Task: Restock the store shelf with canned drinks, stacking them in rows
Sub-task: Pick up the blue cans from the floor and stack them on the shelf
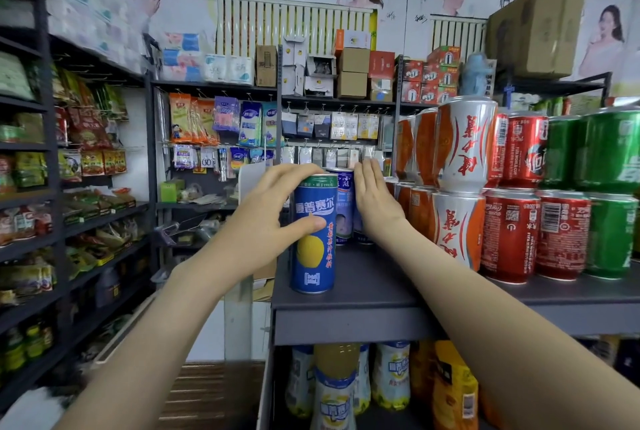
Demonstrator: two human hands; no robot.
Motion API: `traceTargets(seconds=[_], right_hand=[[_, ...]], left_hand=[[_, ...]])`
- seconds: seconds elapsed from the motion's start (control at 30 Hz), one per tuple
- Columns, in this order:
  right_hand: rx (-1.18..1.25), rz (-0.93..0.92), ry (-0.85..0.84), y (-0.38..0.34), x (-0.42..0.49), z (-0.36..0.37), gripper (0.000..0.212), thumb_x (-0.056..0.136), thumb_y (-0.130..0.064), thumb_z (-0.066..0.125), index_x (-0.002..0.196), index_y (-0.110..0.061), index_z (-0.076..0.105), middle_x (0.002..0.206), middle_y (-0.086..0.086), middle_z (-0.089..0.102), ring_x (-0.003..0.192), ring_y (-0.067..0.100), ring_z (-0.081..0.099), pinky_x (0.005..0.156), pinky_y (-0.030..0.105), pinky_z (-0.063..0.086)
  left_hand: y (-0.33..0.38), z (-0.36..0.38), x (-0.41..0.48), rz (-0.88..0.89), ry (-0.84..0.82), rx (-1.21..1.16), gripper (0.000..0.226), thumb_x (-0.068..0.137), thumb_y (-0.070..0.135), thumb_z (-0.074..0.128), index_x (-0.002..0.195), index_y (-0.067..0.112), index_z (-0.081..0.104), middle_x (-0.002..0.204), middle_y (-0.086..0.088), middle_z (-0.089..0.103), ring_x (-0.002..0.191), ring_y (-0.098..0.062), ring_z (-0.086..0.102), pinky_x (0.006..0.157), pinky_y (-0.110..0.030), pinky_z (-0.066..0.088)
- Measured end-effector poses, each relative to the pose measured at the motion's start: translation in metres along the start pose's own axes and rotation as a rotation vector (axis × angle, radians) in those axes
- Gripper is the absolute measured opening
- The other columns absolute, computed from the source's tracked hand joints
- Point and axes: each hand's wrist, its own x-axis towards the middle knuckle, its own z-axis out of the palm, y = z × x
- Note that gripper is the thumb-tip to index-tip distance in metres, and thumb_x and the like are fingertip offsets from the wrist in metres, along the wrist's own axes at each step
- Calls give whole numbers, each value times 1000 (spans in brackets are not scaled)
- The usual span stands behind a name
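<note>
**Blue can upright at the shelf's left front corner, row lying behind it**

The grey shelf (363,287) is filled along its right half by cans stacked 2 high: green cans (609,152) towards the right edge, red cans (509,232) next to them, and orange-and-silver cans (457,159) nearest the middle. A bare strip of shelf is left along the left edge.

The left grip (273,218) is closed round the tall blue can (313,256). Its fingers are curled over the rim and its thumb is laid across the front of the label. The can is held upright, with its long axis vertical. It appears to stand on the shelf close to the left front corner, though contact at its base cannot be confirmed.

The right grip (374,201) is open. Its fingers are straight and its palm is laid flat against the right side of the pale purple cans (344,207), which stand further back, between the blue can and the orange-and-silver stack.

The coming move is judged to turn on 1 relation: the purple cans lie behind the blue can and slightly to its right, with bare shelf between them. The blue can is already in the left grip. A push straight towards the back edge is probably called for, with the can kept vertical so that the steadied cans are not knocked.
</note>
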Motion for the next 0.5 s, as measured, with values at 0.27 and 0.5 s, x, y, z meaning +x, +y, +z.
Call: traceTargets(seconds=[0.27,0.5], right_hand=[[233,-18,56,-8,-27,-26,100,87,-23,63,146,2,-14,156,21,-10,145,34,-10,117,36,-4],[513,-74,60,-3,-90,-58,94,88,-20,62,148,-1,-8,157,18,-10,145,31,-11,117,35,-2]], left_hand=[[13,2,-5,-29,24,106,70,86,27,66,142,43,28,147,12,29,123,11,24,84,10,19],[50,18,-24,-103,90,243,74,88,28,64,147,41,20,158,11,3,140,0,6,106,-19,10]])
